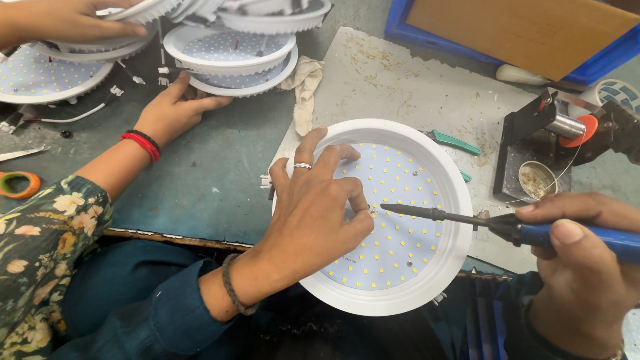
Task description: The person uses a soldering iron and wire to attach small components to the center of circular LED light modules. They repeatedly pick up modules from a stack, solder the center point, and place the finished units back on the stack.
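A round white lamp is laid flat on a grey mat, its dotted LED board facing up, so that the board can be reached from above. All places below are given relative to the lamp.

The left hand is spread over the lamp's left half. Its fingers are loosely curled and pressed down on the board and rim, so the lamp is kept from sliding. The thumb and forefinger are pinched together near the lamp's centre, apparently on a thin wire; what is pinched is too small to be made out with certainty.

The right hand is kept outside the lamp's right rim and is closed around the blue handle of a soldering iron, with the thumb laid along the top for control. The iron is held nearly level, and its dark tip is brought across the board to the centre, just beside the pinched fingertips, so that heat is put where the left hand steadies the work.

Beyond the lamp's right rim a black stand with a small tin is set, near the iron. Above the lamp's upper left, more lamps are stacked, and two hands of another person are rested by them. A blue tray is placed well beyond the upper right
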